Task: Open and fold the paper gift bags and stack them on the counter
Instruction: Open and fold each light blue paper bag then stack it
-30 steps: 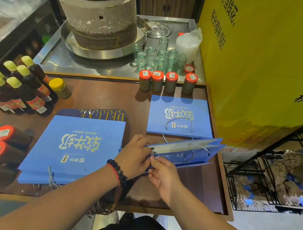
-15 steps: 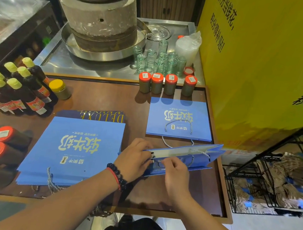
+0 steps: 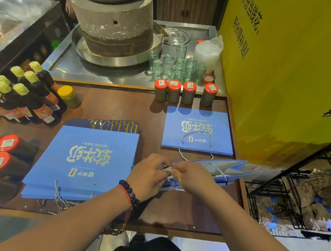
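A blue paper gift bag (image 3: 212, 172) lies on its side at the near right of the wooden desk (image 3: 109, 107), its mouth partly spread toward the right edge, white lining and a rope handle showing. My left hand (image 3: 147, 177) and my right hand (image 3: 193, 177) meet at the bag's left end, fingers of both curled and pinching the paper there. A dark bead bracelet (image 3: 130, 193) circles my left wrist. Just beyond the bag, a flat stack of folded blue bags (image 3: 197, 130) rests by the yellow panel (image 3: 288, 77). To the left lies a larger stack of flat blue bags (image 3: 87, 164), rope handles trailing toward me. Four red-capped jars (image 3: 185, 92) line the desk's far edge; dark bottles (image 3: 25, 94) crowd the left side. Behind stand clear glasses (image 3: 177, 67) and a stone mill (image 3: 114, 21)
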